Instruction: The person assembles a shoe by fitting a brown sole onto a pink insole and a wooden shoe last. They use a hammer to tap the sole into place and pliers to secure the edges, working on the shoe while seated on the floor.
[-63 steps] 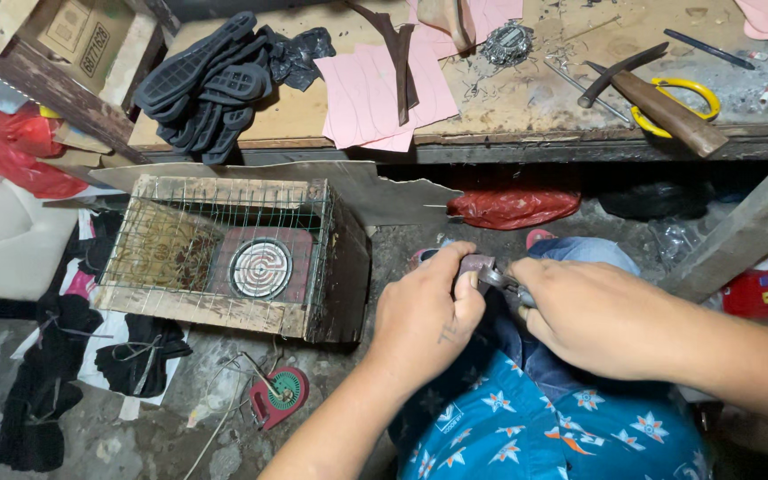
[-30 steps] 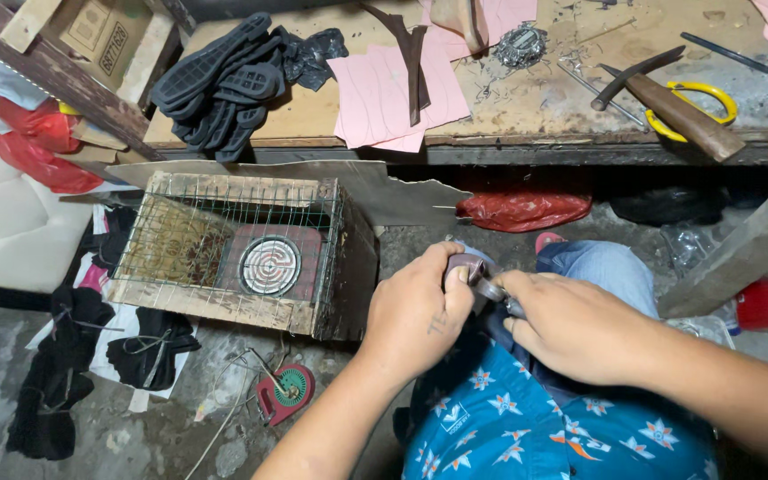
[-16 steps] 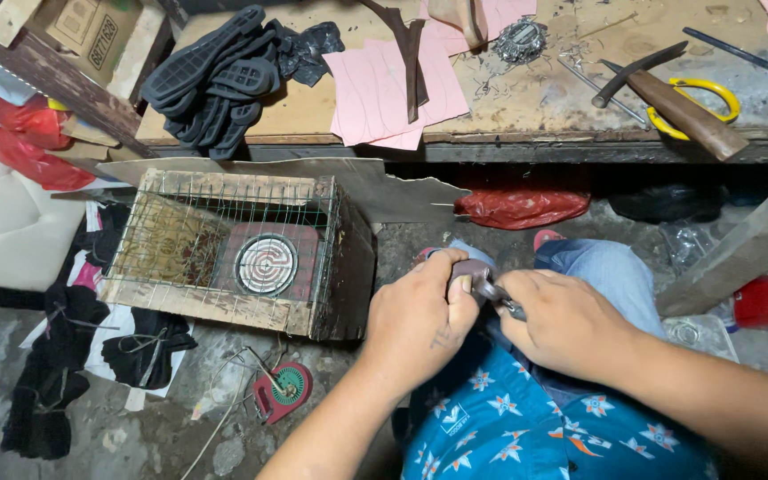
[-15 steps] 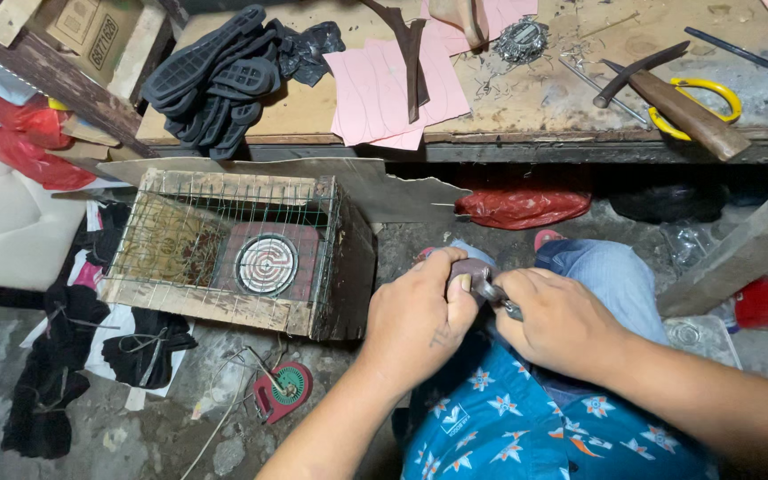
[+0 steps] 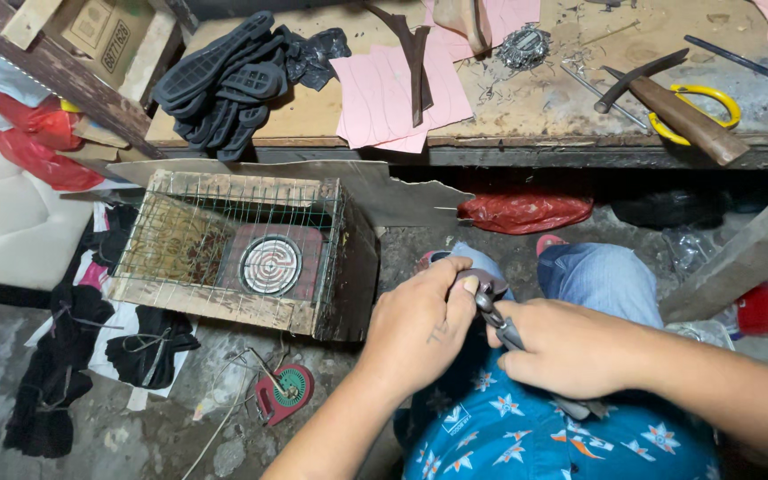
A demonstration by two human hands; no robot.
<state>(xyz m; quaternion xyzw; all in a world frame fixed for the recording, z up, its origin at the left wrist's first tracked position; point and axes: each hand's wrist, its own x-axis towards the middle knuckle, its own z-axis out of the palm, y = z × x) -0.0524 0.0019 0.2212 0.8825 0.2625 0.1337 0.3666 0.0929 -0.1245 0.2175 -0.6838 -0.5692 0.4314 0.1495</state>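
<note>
My left hand [image 5: 420, 324] closes around a small dark piece [image 5: 471, 277] over my knees; my right hand [image 5: 566, 347] grips metal pliers [image 5: 497, 320] biting it. Just left, a wire-mesh crate [image 5: 242, 253] encloses a round coil heater [image 5: 270, 264]. Beyond, the workbench edge [image 5: 491, 151] carries black soles [image 5: 224, 84], pink sheets [image 5: 393, 93], 1 hammer [image 5: 677, 107].
</note>
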